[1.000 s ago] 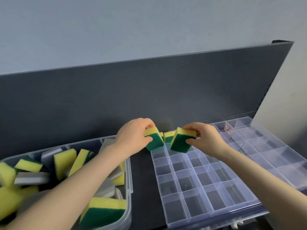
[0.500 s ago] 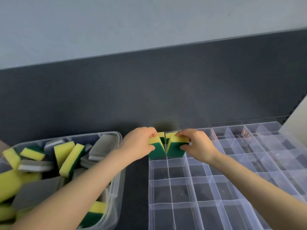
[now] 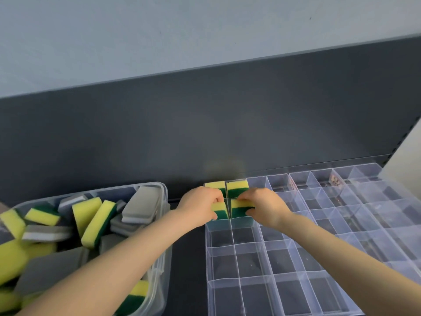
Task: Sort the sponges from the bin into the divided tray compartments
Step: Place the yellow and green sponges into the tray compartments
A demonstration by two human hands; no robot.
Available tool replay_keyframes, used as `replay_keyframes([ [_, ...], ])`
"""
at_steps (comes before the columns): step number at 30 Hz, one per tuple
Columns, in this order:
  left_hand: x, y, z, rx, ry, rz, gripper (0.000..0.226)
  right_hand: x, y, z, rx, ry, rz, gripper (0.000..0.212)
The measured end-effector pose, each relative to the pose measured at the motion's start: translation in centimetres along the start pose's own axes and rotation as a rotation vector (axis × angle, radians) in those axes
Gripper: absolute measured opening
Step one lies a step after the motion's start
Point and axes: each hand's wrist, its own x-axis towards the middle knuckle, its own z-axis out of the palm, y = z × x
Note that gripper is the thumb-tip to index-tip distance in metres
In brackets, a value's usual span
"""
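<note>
1. Left hand (image 3: pixel 200 207) clamped on yellow-green sponge (image 3: pixel 220 211), second row, leftmost compartment of clear tray (image 3: pixel 250 261).
2. Right hand (image 3: pixel 265 208) pinches second sponge (image 3: pixel 241 207) in the neighbouring compartment.
3. Back-row sponges (image 3: pixel 237 188) already placed; bin (image 3: pixel 165 201) at left holds more.

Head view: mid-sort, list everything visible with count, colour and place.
Bin: one, clear, left.
Yellow-green bin sponges: several, piled in bin; exact count hidden.
Grey bin sponges: several, same pile.
Tray: one, clear, divided, right.
Placed sponges: two, yellow-green, far row's two leftmost compartments.
Left held sponge: one, yellow-green, second row, leftmost compartment.
Right held sponge: one, yellow-green, next compartment.
Speckled item: one, far row; unidentifiable.
Back panel: one, dark grey, behind.
Wall: pale, above.
Left grip: bare hand, pinches left held sponge.
Right grip: bare hand, pinches right held sponge.
</note>
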Motion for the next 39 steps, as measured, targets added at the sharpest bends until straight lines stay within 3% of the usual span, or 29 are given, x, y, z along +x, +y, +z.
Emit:
replay_keyframes([
  [11,0.1,0.2,1.3,0.019,0.045,0.054,0.045,-0.3,-0.4,1.1,-0.006,0.005,0.008,0.029],
  [19,-1.0,0.1,0.2,0.082,0.070,0.051,0.058,-1.1,-0.4,-0.2,0.010,0.041,0.082,0.053],
  [25,-3.5,-0.6,-2.0,0.106,0.160,0.011,0.052,-2.2,-0.9,-2.3,0.053,0.134,0.023,0.050],
  [34,-11.2,-5.3,-5.8,0.088,0.396,-0.227,0.042,-0.6,-5.9,-2.6,0.099,0.175,-0.198,0.036],
  [39,-16.1,-10.6,-6.8,0.127,0.419,-0.405,0.037,0.2,-9.9,-1.8,0.144,0.154,-0.266,0.034],
])
